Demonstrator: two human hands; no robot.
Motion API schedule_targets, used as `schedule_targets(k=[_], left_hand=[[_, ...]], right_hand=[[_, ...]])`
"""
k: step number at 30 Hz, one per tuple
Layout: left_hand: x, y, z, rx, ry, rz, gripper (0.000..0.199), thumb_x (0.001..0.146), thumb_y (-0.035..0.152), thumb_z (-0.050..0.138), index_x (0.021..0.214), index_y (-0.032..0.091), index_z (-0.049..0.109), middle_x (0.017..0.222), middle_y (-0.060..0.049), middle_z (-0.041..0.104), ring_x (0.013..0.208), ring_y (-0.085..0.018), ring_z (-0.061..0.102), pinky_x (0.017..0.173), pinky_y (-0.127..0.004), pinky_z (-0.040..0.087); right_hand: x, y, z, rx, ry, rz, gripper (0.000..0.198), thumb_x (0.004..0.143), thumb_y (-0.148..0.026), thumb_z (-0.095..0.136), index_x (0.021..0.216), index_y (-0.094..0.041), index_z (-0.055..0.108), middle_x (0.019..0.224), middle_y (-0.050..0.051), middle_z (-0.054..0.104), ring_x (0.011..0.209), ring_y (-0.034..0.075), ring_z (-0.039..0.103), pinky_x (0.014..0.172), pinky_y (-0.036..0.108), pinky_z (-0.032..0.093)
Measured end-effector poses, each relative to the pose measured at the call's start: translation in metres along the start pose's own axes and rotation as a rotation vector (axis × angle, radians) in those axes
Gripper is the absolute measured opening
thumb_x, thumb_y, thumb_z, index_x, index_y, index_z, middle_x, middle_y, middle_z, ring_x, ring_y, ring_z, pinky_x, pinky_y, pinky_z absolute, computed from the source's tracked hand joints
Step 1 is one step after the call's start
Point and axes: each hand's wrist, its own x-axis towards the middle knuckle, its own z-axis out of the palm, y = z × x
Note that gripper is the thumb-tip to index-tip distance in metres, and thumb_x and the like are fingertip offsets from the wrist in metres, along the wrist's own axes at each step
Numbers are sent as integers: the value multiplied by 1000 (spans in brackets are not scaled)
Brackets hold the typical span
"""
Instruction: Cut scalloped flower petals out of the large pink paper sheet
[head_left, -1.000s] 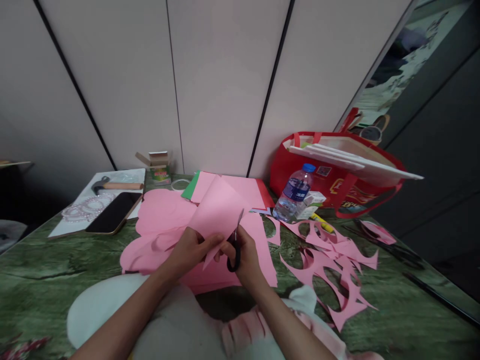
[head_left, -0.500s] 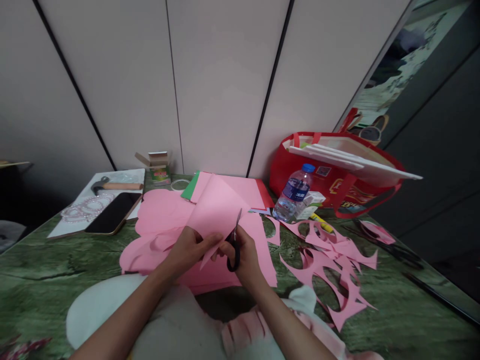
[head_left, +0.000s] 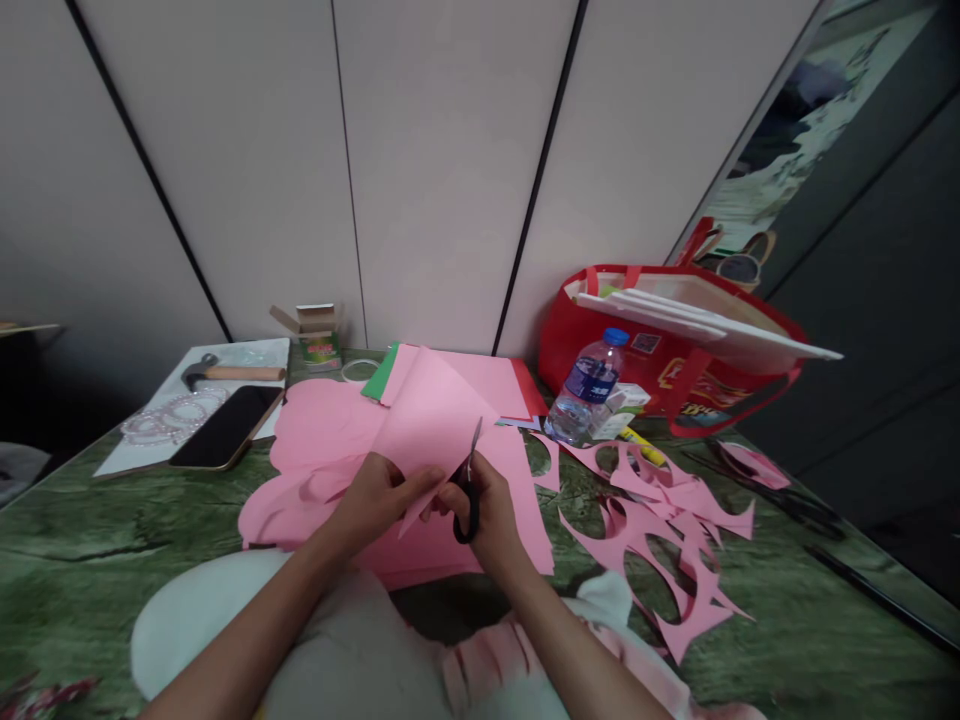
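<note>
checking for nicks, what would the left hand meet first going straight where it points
Past the pink sheet it holds, the left hand would likely meet the scissors in the right hand; depth unclear.

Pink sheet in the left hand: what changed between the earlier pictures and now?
The pink sheet has shifted slightly, its upper tip now a little further left. Nothing was taken up or let go: the left hand still pinches the sheet, the right hand still holds the scissors. The paper scraps, bottle and phone stayed in place.

a craft corner: scissors point(head_left: 472, 490), pink paper scraps point(head_left: 697, 497), table point(head_left: 82, 520), panelled wall point(head_left: 450, 180)
</note>
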Motion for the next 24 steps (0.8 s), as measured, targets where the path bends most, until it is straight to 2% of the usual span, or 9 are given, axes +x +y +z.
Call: schedule_targets(k=[6, 11, 16, 24], left_hand=[[-1, 4, 0, -2, -14, 8, 41, 78, 38, 51, 47, 13, 57, 42, 1, 53, 38, -7, 42, 38, -18, 30], [0, 3, 0, -48, -41, 36, 38, 79, 38, 50, 52, 13, 58, 47, -1, 56, 46, -10, 50, 44, -20, 37], [1, 4, 0, -76, -56, 58, 37, 80, 35, 50, 51, 13, 57, 48, 0, 56, 47, -10, 52, 47, -20, 39], [0, 0, -2, -3, -35, 47, 38, 80, 37, 49, 50, 13, 56, 47, -1, 56, 47, -11, 52, 47, -20, 39]], right_hand=[[0, 1, 0, -16, 4, 16, 15, 71, -29, 59, 72, -19, 47, 52, -6, 49, 47, 11, 47, 47, 24, 38], [0, 3, -1, -10, 5, 14, 12, 71, -26, 58, 72, -20, 47, 50, -6, 50, 46, 11, 49, 45, 23, 39], [0, 3, -1, -14, 16, 27, 13, 70, -25, 58, 71, -19, 47, 51, -6, 51, 46, 11, 51, 45, 23, 40], [0, 0, -1, -12, 23, 42, 13, 70, -25, 58, 69, -19, 47, 50, -6, 50, 45, 11, 50, 42, 22, 38]])
